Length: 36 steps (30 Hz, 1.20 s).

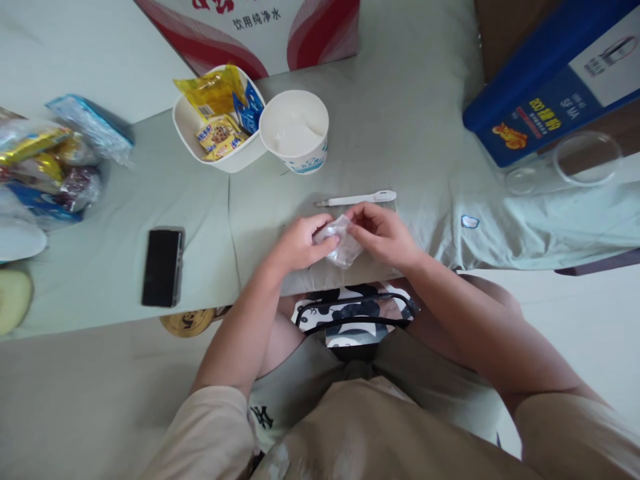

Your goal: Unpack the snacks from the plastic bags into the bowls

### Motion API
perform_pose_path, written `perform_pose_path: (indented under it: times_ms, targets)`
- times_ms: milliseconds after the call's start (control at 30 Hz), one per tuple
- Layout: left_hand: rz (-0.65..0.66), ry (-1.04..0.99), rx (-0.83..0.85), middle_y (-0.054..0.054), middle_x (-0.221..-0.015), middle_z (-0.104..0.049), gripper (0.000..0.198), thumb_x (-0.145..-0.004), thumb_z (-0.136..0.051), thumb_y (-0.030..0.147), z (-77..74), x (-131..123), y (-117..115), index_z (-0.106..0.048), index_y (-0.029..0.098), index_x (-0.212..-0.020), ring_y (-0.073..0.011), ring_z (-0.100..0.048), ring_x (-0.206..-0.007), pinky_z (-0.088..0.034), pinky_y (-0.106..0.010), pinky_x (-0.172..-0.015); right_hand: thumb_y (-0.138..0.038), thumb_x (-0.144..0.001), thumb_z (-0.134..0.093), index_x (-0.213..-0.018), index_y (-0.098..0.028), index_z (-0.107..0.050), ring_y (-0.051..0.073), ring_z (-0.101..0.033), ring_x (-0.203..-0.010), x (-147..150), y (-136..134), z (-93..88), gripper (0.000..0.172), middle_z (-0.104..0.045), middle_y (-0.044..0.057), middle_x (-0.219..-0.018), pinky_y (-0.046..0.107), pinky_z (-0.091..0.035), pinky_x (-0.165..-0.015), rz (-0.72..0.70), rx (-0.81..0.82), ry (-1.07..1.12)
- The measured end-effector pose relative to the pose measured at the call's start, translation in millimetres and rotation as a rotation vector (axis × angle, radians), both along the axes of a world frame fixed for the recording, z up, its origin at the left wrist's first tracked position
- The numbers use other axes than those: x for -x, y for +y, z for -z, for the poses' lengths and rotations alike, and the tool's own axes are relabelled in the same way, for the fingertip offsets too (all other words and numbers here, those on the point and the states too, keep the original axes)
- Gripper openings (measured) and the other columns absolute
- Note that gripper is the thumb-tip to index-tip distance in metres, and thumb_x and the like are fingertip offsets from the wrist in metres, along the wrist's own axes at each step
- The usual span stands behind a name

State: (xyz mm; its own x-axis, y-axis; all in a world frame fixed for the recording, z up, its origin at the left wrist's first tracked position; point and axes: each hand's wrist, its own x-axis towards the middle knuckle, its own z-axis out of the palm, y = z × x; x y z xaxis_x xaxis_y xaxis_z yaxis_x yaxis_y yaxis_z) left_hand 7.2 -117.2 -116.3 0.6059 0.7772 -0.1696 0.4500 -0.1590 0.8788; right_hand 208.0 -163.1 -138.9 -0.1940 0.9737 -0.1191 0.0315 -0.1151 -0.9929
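Observation:
Near the front edge of the cloth-covered table, a small crinkled clear plastic bag is pinched between my two hands. My left hand grips its left side with thumb and fingers. At its upper right, my right hand has thumb and fingertips closed on the plastic. Whether anything is inside the bag cannot be made out. Just beyond my hands lies a white pen-shaped tool with a thin metallic tip pointing left. Farther back stands a white paper cup with blue print.
A white tub of snack packets touches the cup's left side. A black phone lies at left, beyond it wrapped snacks. Behind stands a red-and-white carton. At right are a blue box and a clear plastic cup on its side.

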Motion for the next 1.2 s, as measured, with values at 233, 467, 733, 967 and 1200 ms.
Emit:
perform_pose_path:
  times_ms: [233,467,733,967,1200]
  targets:
    - [-0.035,0.011,0.034,0.005,-0.057,-0.040,0.031,-0.084,-0.061,0.039,-0.3,-3.0,-0.5,-0.046,0.021,-0.064,-0.0103,-0.036,-0.054,-0.028,-0.027,-0.052,-0.036,-0.083,-0.065,-0.102,-0.021,-0.054,0.014,-0.051,-0.075,-1.7,3.4,-2.8,0.027,-0.057,0.000,-0.087,0.028,-0.040,-0.066,0.013,-0.002,0.001]
    - [-0.371,-0.361,0.077,0.000,-0.074,-0.062,0.035,-0.089,-0.065,0.055,19.7,-16.1,1.1,-0.066,0.020,-0.090,-0.0128,-0.056,-0.066,-0.044,-0.025,-0.061,-0.033,-0.094,-0.054,-0.091,-0.023,-0.049,0.014,-0.045,-0.064,4.6,-3.5,-6.4,0.012,-0.049,-0.003,-0.070,0.030,-0.035,-0.062,0.163,-0.013,-0.218]
    - [-0.170,-0.168,0.129,-0.006,-0.103,-0.076,0.042,-0.078,-0.080,0.032,20.0,-16.0,-5.1,-0.068,0.020,-0.117,-0.0194,-0.071,-0.088,-0.057,-0.031,-0.078,-0.043,-0.099,-0.048,-0.081,-0.023,-0.046,0.016,-0.050,-0.068,3.3,-3.5,-10.1,0.027,-0.052,-0.001,-0.069,0.031,-0.037,-0.067,0.173,-0.039,-0.311]
    - [-0.205,-0.154,0.099,-0.002,-0.088,-0.077,0.030,-0.077,-0.080,0.033,9.0,-5.7,5.0,-0.071,0.019,-0.102,-0.0170,-0.071,-0.078,-0.058,-0.029,-0.072,-0.066,-0.099,-0.045,-0.074,-0.024,-0.044,0.014,-0.050,-0.061,4.1,-2.5,-6.3,0.050,-0.049,-0.002,-0.061,0.031,-0.039,-0.065,0.158,0.043,-0.160]
    - [-0.534,-0.225,-0.306,0.004,-0.064,-0.059,0.038,-0.065,-0.087,0.045,6.9,37.7,25.5,-0.059,0.021,-0.073,-0.0095,-0.052,-0.057,-0.042,-0.023,-0.053,-0.046,-0.103,-0.043,-0.075,-0.023,-0.052,0.015,-0.056,-0.068,2.2,-1.8,-6.6,0.036,-0.064,0.001,-0.073,0.031,-0.044,-0.069,0.007,0.054,-0.094]
